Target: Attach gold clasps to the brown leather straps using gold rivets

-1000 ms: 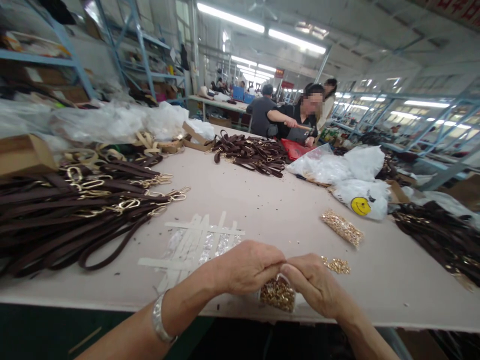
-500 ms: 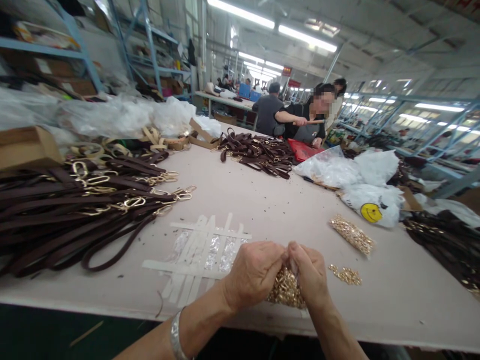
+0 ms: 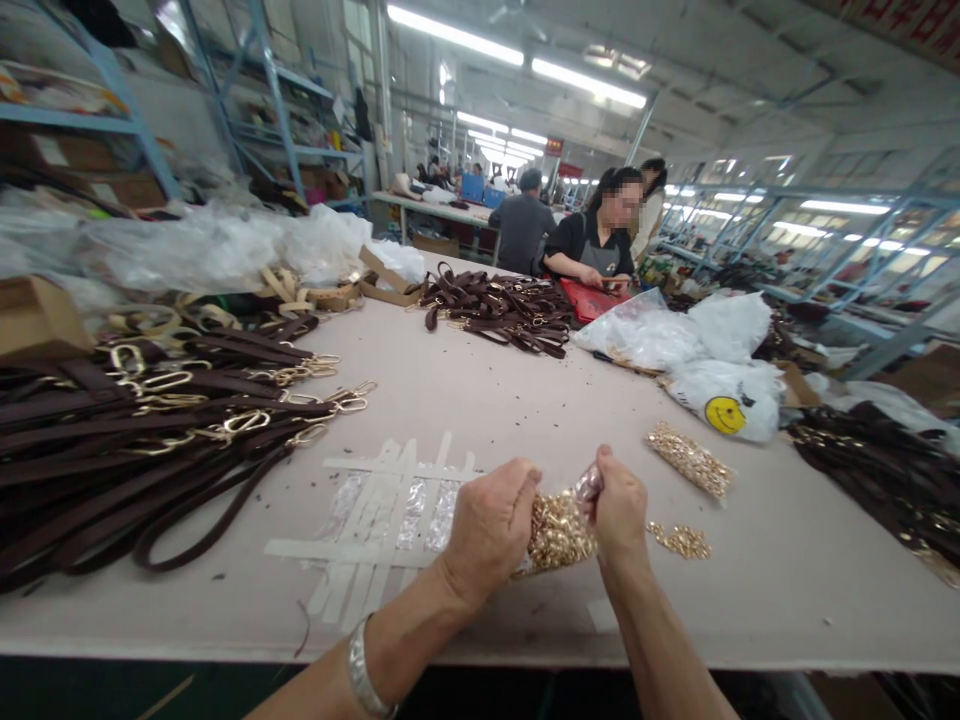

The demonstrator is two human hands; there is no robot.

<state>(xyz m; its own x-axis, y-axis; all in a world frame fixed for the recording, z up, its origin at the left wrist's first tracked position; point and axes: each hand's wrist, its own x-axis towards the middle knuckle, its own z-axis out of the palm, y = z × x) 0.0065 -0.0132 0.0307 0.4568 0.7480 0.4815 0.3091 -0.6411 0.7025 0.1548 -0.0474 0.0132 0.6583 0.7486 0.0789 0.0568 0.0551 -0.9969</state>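
Note:
Between my hands is a clear plastic bag [image 3: 561, 532] full of small gold metal fittings. My left hand [image 3: 491, 525] is closed on the bag's left side, and my right hand [image 3: 619, 505] grips its bunched plastic at the upper right. The hands are apart, with gold pieces showing between them. Just right of my right hand lies a small loose pile of gold fittings [image 3: 681, 541] on the table [image 3: 450, 385]. Beyond it is another clear bag of gold fittings [image 3: 688, 460]. Left of my left hand, strips of pale tape [image 3: 390, 500] cross over clear plastic on the tabletop.
Dark brown straps with gold clasps [image 3: 187, 430] cover the table's left side. More brown straps [image 3: 502, 305] lie at the far end, near a co-worker [image 3: 596, 240] with a red piece [image 3: 589, 300]. White plastic bags [image 3: 720, 395] and straps [image 3: 870, 480] are at right.
My hands have moved apart, pulling the bag wider, and more gold fittings show between them. The co-worker's raised hand and tool have come down to the red piece. My view has shifted slightly.

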